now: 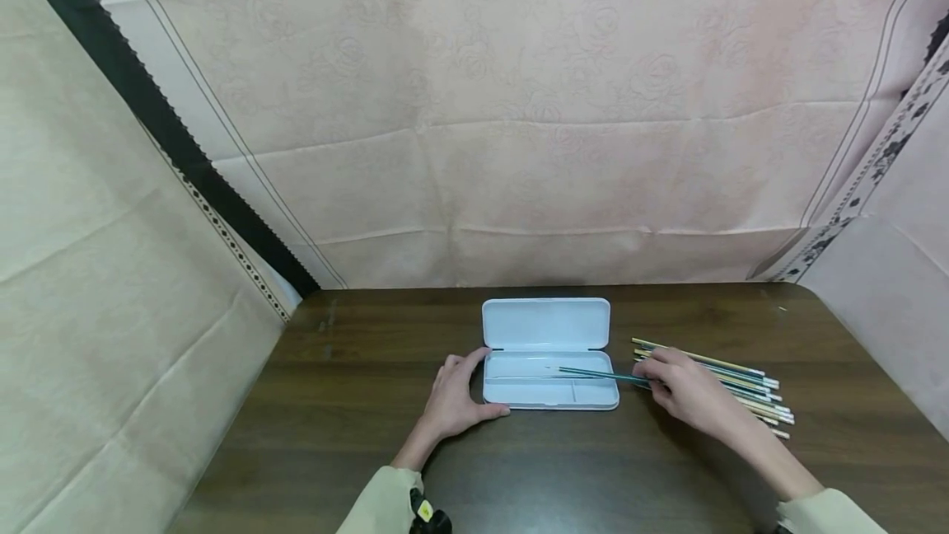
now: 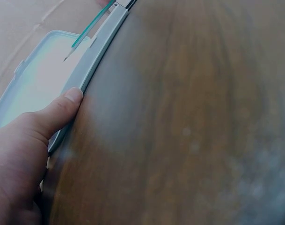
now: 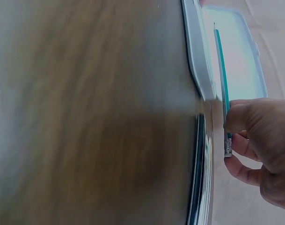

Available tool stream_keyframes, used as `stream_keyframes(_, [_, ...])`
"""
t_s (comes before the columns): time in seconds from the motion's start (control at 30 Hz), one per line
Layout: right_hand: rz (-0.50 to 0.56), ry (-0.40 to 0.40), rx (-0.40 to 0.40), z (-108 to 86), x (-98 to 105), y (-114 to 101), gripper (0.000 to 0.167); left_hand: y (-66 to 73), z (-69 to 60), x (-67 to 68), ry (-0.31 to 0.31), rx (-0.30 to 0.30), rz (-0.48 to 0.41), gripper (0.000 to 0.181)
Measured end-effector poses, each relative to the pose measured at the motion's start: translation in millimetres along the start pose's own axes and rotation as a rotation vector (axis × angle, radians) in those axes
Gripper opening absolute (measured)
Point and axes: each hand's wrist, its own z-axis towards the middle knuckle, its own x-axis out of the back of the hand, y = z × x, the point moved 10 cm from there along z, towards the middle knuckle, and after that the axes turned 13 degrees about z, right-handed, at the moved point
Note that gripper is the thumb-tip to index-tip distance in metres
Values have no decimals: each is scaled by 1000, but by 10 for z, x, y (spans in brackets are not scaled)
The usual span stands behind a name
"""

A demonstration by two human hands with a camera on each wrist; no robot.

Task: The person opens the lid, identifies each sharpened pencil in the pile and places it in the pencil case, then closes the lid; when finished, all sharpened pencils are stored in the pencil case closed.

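1. The right hand [image 1: 678, 386] pinches a teal pencil [image 3: 222, 70] near its blunt end; the sharpened tip points left, above the tray of the case.
2. The left hand [image 1: 452, 402] holds the left end of the pale blue pencil case [image 1: 519, 394], thumb at the front edge, forefinger by the rear corner. The two hands are well apart.
3. The case lies open on the table between the hands, its lid [image 1: 545, 323] folded back on the far side; low ridges divide the tray.
4. Just right of the case, a loose bunch of pencils [image 1: 764, 394], yellowish and teal with pale ends, lies slantwise. The right hand is in front of part of it, hiding some from me.
5. Brown wood-grained table [image 1: 556, 468] underneath; beyond it hangs pale, rose-patterned cloth [image 1: 556, 147], with a dark scalloped band [image 1: 185, 153] to the left and a black-figured strip [image 1: 885, 159] to the right.
6. The silvery marking at the held pencil's blunt end is too blurred to read. A yellow label [image 1: 425, 510] on the black device at the left cuff is too small.
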Motion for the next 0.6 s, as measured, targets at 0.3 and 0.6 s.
stream_keyframes(0.3, [22, -78, -57, 274, -236, -66, 30, 13, 0, 4, -5, 3, 0, 95])
stream_keyframes(0.6, [21, -132, -86, 448, -411, -111, 27, 6, -5, 17, -5, 14, -8, 94])
